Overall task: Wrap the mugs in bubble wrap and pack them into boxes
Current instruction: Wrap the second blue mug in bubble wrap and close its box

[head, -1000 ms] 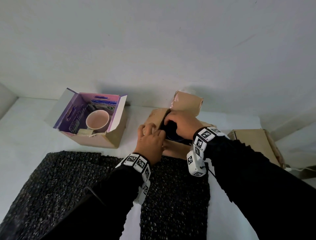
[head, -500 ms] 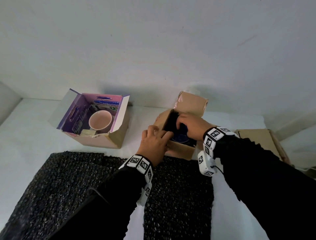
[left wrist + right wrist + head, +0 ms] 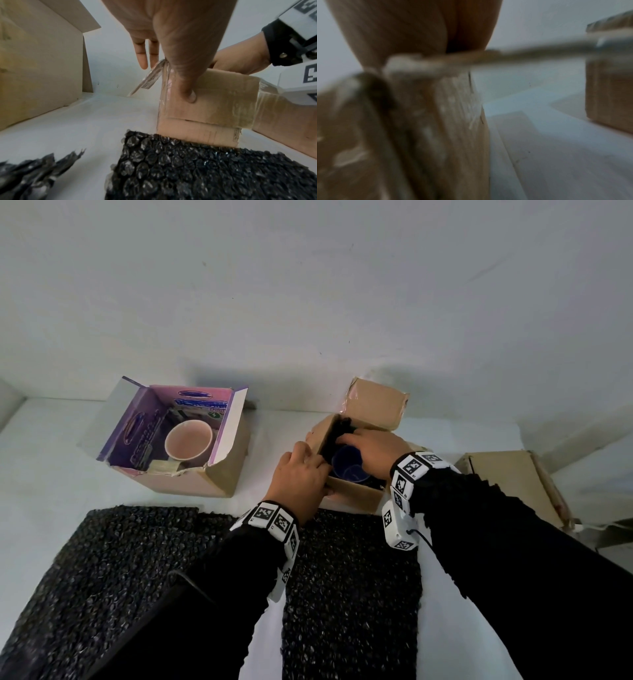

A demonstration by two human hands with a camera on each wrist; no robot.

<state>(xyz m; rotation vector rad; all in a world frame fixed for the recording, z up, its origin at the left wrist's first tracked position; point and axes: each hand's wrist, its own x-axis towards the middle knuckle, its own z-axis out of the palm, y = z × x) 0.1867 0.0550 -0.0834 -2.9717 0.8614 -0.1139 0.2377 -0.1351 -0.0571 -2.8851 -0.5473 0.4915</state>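
A small brown cardboard box (image 3: 352, 496) stands at the middle of the table with its flaps open. Inside sits a blue mug (image 3: 347, 470), mouth showing, with black bubble wrap (image 3: 337, 428) around it. My right hand (image 3: 373, 445) reaches into the box from the right and grips the wrapped mug. My left hand (image 3: 301, 477) holds the box's near left corner. In the left wrist view its thumb (image 3: 187, 88) presses the box's taped front (image 3: 223, 101). The right wrist view is blurred and shows only my palm and cardboard (image 3: 436, 135).
A purple-lined box (image 3: 226, 474) at the left holds a pink mug (image 3: 188, 443). Two black bubble wrap sheets (image 3: 120, 559) (image 3: 352, 577) lie in front under my arms. Another brown box (image 3: 507, 477) lies at the right, and a wall runs behind.
My right hand has shifted so the blue mug's mouth now shows in the box. My left hand has slid from the box top to its near left corner.
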